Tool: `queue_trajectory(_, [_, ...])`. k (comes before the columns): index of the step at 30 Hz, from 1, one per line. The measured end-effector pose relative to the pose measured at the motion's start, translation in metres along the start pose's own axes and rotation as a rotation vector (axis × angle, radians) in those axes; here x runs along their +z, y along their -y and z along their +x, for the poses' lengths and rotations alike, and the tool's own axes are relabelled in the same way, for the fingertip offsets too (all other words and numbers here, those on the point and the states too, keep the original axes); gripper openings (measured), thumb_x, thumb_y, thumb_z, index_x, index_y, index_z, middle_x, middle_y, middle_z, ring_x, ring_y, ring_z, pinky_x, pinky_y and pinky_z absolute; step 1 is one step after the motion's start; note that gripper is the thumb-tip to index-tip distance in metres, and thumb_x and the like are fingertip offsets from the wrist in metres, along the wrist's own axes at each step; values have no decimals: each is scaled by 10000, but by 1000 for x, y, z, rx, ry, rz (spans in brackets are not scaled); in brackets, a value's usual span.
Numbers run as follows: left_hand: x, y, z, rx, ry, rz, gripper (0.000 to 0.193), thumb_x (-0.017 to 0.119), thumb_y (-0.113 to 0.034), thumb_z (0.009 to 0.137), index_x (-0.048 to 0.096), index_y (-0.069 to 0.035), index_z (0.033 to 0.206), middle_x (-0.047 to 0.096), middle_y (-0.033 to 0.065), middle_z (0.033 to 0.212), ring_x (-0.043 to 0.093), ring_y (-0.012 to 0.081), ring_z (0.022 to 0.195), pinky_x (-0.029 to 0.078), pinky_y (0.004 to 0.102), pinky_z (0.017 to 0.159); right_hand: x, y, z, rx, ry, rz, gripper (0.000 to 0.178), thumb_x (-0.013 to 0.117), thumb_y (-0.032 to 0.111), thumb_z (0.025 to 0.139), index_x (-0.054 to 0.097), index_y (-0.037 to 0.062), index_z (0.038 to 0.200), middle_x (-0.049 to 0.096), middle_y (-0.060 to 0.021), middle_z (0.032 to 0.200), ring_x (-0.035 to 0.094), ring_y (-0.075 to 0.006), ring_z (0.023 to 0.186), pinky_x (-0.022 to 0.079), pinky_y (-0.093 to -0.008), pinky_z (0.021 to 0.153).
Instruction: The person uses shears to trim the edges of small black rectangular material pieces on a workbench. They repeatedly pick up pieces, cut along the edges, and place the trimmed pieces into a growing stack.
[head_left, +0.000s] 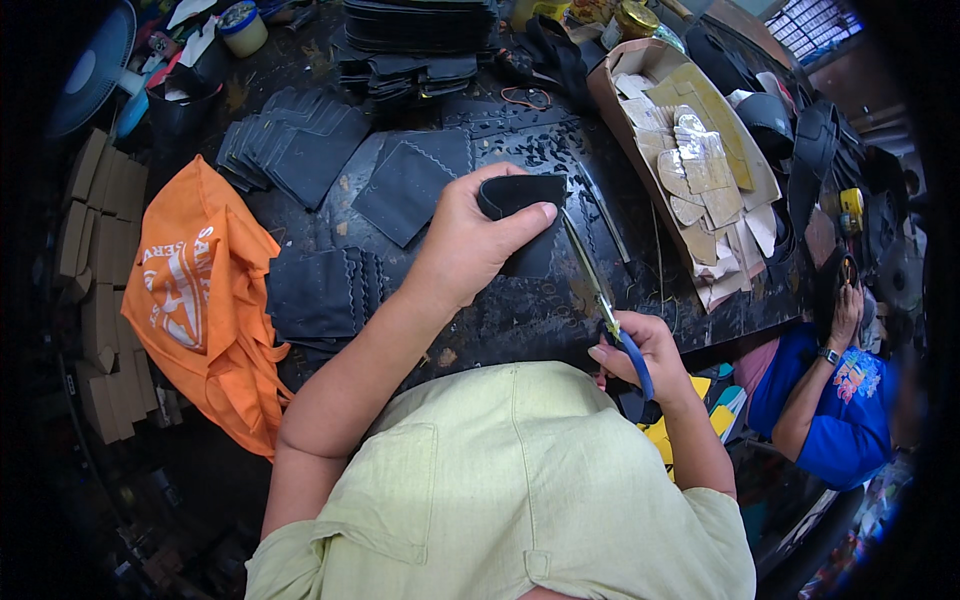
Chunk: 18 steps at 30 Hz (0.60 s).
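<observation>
My left hand [470, 240] grips a black sheet piece [525, 188] that curls over between its thumb and fingers. My right hand [648, 358] has its fingers through the blue handles of a pair of scissors [592, 268]. The blade tips reach up to the right edge of the black piece; whether they touch it I cannot tell. Small black offcuts [535, 143] lie scattered just beyond my left hand. A slim silver tool [606, 212] rests on the table right of the blades. Flat black pieces [400, 195] with wavy edges lie left of my left hand.
Fanned black pieces [290, 145] and a tall black stack [415, 30] stand farther back. A wavy-edged pile [318, 292] lies near my left forearm. An orange cloth bag [205, 290] hangs at left. Right is a cardboard box [625, 120] of templates; beyond it, a co-worker's blue sleeve [835, 415].
</observation>
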<state>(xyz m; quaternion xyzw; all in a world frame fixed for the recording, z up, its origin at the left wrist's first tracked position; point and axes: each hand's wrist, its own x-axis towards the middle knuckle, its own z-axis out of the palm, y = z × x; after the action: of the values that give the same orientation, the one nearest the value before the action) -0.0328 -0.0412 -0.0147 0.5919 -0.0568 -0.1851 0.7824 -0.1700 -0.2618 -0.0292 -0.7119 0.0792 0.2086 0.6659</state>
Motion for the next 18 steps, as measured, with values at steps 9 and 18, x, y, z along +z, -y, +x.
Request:
queue_trajectory(9, [-4, 1, -6, -33, 5, -92, 149, 724, -94, 855, 624, -23, 938, 650, 20, 814, 614, 72, 705, 513, 231, 595, 2, 3, 4, 66, 69, 69, 208, 731, 102, 856, 548, 50, 770, 516, 29, 591, 472, -36, 446, 352, -203, 416])
queue_trajectory(18, [6, 3, -9, -38, -56, -310, 177, 716, -122, 868, 604, -35, 975, 652, 28, 855, 618, 78, 718, 519, 226, 634, 10, 4, 7, 47, 139, 88, 205, 729, 189, 865, 575, 54, 846, 557, 16, 694, 529, -57, 651, 428, -241, 609])
